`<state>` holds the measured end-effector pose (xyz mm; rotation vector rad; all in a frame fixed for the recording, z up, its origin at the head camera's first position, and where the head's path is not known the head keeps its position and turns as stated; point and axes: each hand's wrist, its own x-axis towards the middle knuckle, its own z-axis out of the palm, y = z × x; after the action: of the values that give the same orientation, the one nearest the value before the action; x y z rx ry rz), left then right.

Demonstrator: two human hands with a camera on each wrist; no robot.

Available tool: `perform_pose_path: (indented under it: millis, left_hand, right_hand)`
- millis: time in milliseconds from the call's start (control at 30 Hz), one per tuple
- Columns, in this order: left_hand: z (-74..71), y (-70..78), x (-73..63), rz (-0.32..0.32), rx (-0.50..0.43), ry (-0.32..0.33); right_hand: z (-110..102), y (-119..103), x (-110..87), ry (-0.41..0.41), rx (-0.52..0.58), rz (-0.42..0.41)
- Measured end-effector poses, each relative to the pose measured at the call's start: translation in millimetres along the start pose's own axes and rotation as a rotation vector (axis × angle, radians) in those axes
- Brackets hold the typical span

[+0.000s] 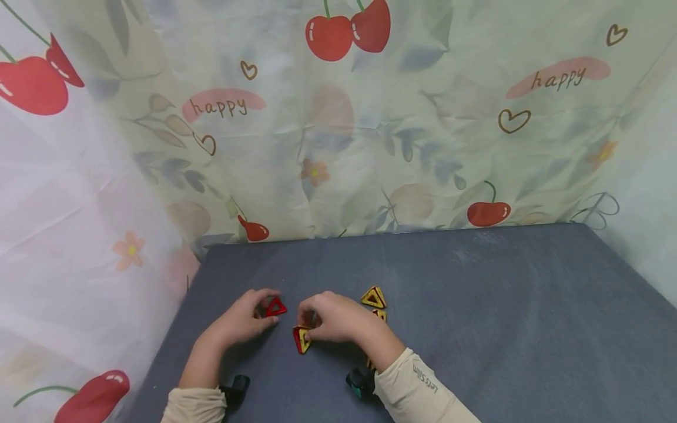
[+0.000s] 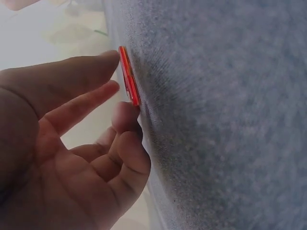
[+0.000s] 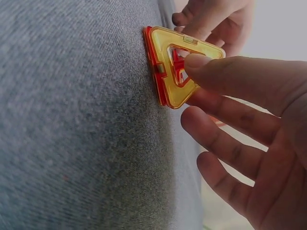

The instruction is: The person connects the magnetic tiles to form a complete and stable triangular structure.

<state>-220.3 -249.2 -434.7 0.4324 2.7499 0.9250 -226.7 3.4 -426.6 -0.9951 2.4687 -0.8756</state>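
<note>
My left hand point(image 1: 240, 317) is low at the left of the grey-covered table. Its thumb and a fingertip pinch a red triangular tile point(image 1: 275, 307) by its edges. In the left wrist view that red tile point(image 2: 130, 79) appears edge-on, right at the cloth. To its right, my right hand point(image 1: 338, 317) pinches a yellow triangular tile point(image 3: 175, 93), with the thumb over its open centre. Another red triangular tile point(image 3: 152, 57) sits against the yellow one's back, tilted on the cloth. In the head view the right fingers partly cover this pair.
A yellow triangular tile point(image 1: 374, 297) with a dark red centre lies beyond my right wrist. A second yellow tile point(image 1: 380, 315) is partly hidden by the forearm. Black wrist cameras point(image 1: 359, 383) stick out below the sleeves. A printed curtain point(image 1: 370, 164) hangs along the table's back edge.
</note>
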Motion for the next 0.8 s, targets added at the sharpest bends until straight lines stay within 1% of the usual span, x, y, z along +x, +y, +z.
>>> perform_pose_path:
  millis: [200,433,800]
  left_hand:
    - [-0.5,0.6,0.1,-0.053,0.008,-0.020]
    - [-2.8,2.8,-0.3,-0.067,-0.025,-0.031]
    - [-1.6,8.7,-2.2,-0.118,-0.074,-0.065]
  right_hand:
    - [-1.0,-1.4,-1.1,0.009,-0.009,0.014]
    - [-2.9,-1.4,-1.2,0.029,-0.049,0.025]
    - [-1.9,1.5,-1.5,0.088,-0.119,0.064]
